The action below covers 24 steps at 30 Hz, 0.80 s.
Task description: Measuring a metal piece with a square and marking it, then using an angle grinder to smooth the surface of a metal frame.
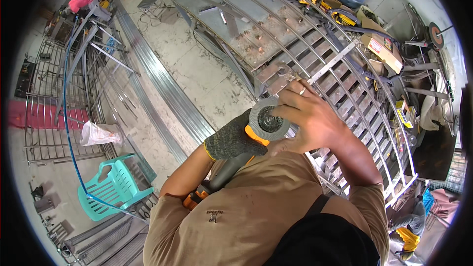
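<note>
My left hand [229,138], in a dark knit glove, is closed around an angle grinder [257,137] with orange and dark grey parts. The tool is close to my chest, its grey body and orange rear end running down along my left forearm. On its head sits a round grey flap disc [254,116], turned up toward me, with a dark centre. My bare right hand [313,118] curls over the right side of this disc, fingertips at its centre and thumb by its lower edge. The hand hides part of the rim.
A metal frame of curved silver bars [352,76] lies over the workbench [251,51] ahead and right. Long metal channels [162,81] stretch along the floor. At left are a turquoise plastic chair [114,187], a blue hose [69,138] and a barred metal panel [47,93].
</note>
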Motion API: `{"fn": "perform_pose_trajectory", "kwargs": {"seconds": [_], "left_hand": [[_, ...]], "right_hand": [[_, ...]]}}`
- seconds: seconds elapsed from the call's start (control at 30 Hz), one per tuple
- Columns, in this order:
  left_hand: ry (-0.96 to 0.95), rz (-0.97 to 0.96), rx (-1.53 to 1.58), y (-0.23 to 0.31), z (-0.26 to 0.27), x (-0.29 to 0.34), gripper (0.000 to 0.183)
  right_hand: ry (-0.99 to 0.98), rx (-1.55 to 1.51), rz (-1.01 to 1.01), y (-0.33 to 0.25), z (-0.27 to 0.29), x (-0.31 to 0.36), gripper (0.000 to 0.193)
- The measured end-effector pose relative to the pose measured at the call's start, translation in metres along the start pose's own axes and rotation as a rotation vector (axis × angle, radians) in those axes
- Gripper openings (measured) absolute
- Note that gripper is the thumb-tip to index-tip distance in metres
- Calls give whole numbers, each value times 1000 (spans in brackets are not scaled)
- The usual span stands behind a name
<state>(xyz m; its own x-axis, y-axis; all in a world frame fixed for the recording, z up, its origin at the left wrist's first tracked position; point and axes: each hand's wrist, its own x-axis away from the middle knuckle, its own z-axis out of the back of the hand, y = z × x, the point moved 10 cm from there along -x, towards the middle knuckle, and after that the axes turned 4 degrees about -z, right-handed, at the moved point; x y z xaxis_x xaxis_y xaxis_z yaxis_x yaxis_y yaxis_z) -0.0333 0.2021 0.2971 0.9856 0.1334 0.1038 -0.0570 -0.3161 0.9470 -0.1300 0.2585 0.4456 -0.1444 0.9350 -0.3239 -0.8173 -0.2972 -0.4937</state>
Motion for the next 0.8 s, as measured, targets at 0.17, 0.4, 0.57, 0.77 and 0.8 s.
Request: {"fn": "perform_pose_trajectory", "kwargs": {"seconds": [0.17, 0.4, 0.57, 0.77, 0.8], "left_hand": [[-67, 19, -105, 3, -1, -4, 99], [-13, -223, 26, -47, 18, 0, 85], [-4, -149, -72, -9, 25, 0, 73], [264, -294, -525, 100, 52, 13, 64], [277, -310, -623, 112, 55, 15, 65]], "right_hand": [[11, 35, 22, 1, -3, 2, 71], [-22, 319, 490, -42, -28, -12, 71], [15, 450, 325, -48, -37, -30, 55], [501, 540, 231, -68, 5, -70, 36], [507, 550, 249, -71, 7, -78, 36]]}}
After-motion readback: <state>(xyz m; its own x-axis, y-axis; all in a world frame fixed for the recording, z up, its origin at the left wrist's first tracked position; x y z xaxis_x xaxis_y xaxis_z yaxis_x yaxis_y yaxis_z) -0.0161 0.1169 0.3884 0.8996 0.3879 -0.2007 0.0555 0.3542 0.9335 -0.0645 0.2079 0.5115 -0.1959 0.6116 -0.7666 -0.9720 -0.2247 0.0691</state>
